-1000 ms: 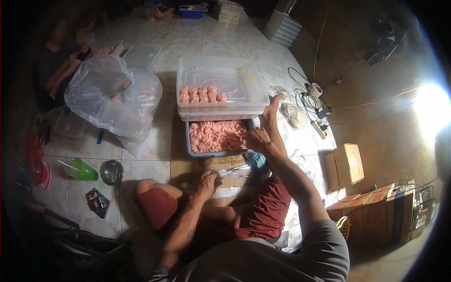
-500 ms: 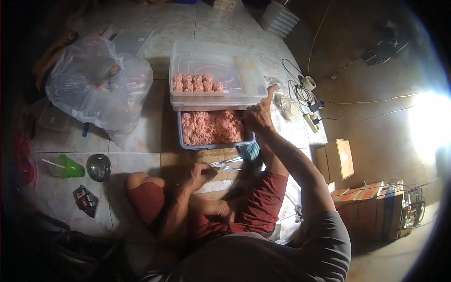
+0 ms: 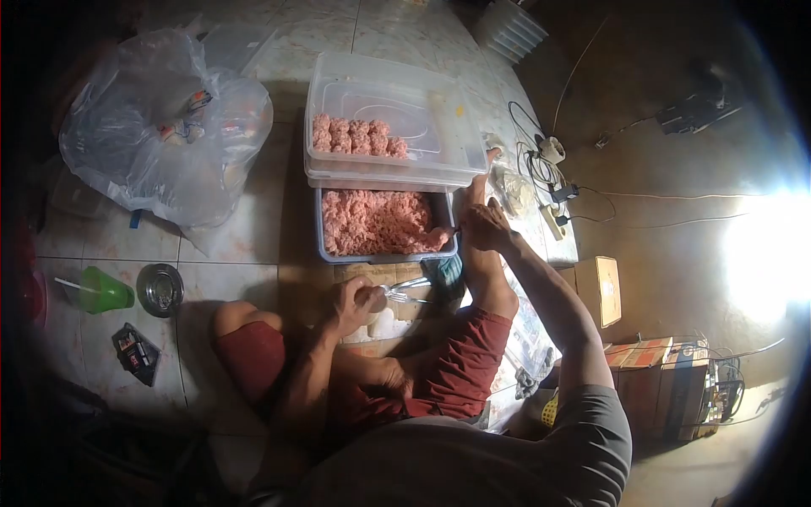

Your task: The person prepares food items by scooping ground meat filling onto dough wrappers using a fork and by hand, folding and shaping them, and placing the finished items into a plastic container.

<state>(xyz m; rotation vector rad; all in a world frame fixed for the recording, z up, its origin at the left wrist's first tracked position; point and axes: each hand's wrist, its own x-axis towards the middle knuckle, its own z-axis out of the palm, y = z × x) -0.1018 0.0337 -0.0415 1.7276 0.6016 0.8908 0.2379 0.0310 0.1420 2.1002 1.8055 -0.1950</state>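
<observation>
My left hand (image 3: 353, 304) is closed around a shiny metal utensil (image 3: 405, 291) with two long prongs or handles, held over the cardboard; its exact kind is unclear. Just beyond lies a blue-rimmed tub (image 3: 389, 258) full of pink minced meat (image 3: 372, 221). At the tub's right edge, beside my shin, my right hand (image 3: 487, 226) has its fingers curled; whatever they may hold is hidden. Behind the tub, a clear plastic container (image 3: 448, 152) rests partly over it. Rows of shaped meat portions (image 3: 359, 137) sit in the container's left side.
A large clear plastic bag (image 3: 160, 127) lies at the left. Nearer are a green cup (image 3: 108, 289), a glass ashtray (image 3: 160, 290) and a small dark tray (image 3: 137, 353). Cables and a power strip (image 3: 553, 221) run along the right wall, with cardboard boxes (image 3: 663, 380) below.
My right hand has moved nearer to me and slightly right, off the container's corner. The left hand keeps the metal utensil, whose prongs now look more spread. The view has shifted slightly.
</observation>
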